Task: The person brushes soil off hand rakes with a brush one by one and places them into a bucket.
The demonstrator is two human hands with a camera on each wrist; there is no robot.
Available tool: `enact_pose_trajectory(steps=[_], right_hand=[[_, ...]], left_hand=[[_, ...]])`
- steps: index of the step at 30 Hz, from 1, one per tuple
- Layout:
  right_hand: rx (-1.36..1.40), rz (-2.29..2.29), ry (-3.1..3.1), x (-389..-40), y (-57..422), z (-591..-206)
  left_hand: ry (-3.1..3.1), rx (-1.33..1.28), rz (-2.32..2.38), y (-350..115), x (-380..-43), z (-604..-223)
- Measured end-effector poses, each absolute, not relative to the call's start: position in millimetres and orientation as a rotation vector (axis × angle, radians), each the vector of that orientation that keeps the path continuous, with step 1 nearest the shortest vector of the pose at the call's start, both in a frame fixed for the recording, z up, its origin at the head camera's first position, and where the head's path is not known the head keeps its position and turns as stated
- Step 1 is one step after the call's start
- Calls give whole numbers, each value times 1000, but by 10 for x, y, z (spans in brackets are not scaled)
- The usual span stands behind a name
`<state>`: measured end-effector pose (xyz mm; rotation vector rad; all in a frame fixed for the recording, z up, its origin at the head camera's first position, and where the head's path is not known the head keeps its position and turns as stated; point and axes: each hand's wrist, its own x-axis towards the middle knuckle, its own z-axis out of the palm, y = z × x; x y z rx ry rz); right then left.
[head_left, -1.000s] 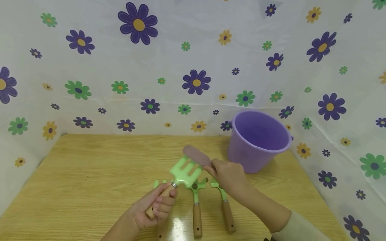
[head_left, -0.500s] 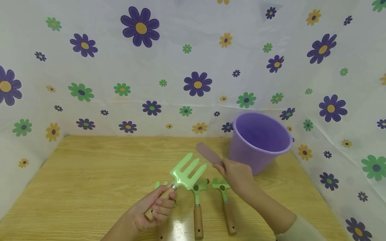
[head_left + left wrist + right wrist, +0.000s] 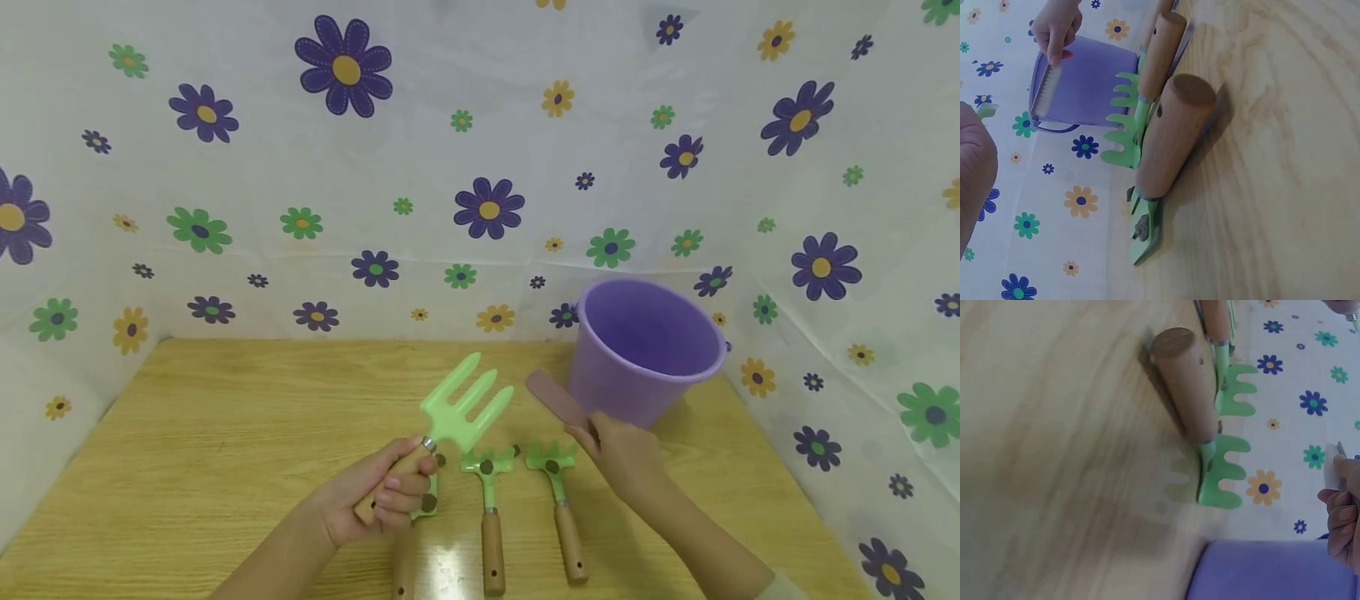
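Note:
My left hand point(image 3: 382, 492) grips the wooden handle of a green hand fork point(image 3: 453, 417), its three tines pointing up and away over the table. My right hand point(image 3: 626, 462) holds a brush point(image 3: 557, 398) by one end, apart from the fork and in front of the bucket. In the left wrist view the brush point(image 3: 1047, 90) shows white bristles along its side. Under the fork lie two green hand rakes, a middle rake point(image 3: 491, 533) and a right rake point(image 3: 570, 537). Another green-headed tool point(image 3: 403, 558) lies partly hidden below my left hand.
A purple bucket point(image 3: 611, 387) stands at the back right of the wooden table point(image 3: 247, 442). Brown lumps sit on the heads of the lying tools. A white flower-patterned sheet point(image 3: 420, 150) hangs behind and at both sides.
The brush has left the fork's tines and moved right and down with my right hand, toward the bucket. The fork has risen slightly, still in my left hand.

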<state>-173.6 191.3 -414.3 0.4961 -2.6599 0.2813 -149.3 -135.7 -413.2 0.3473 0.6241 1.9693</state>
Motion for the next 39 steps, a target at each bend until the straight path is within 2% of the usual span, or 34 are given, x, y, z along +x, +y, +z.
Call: enact_pose_trajectory(steps=[8,18,24,31,39], right_hand=[[543,263,-2556,-1658,2149,-4342],[496,270,-2575,-1547,2371,-4425],[569,184,-2426,-1502,2505,-4504],[672,61,-2306,-1503,2538,-4603],[678,89,-2337,-1447,2597,-4654]], left_hand=[[1277,303,1929,-1314,-1559,-4004],[1730,310,1842,-1132,-1584,-3835],[1987,353,1847,-939,-1600,-3798],[2406,516,1640,-776,-1689,-3802],[2864,952,1003,-547,-1915,-3762]])
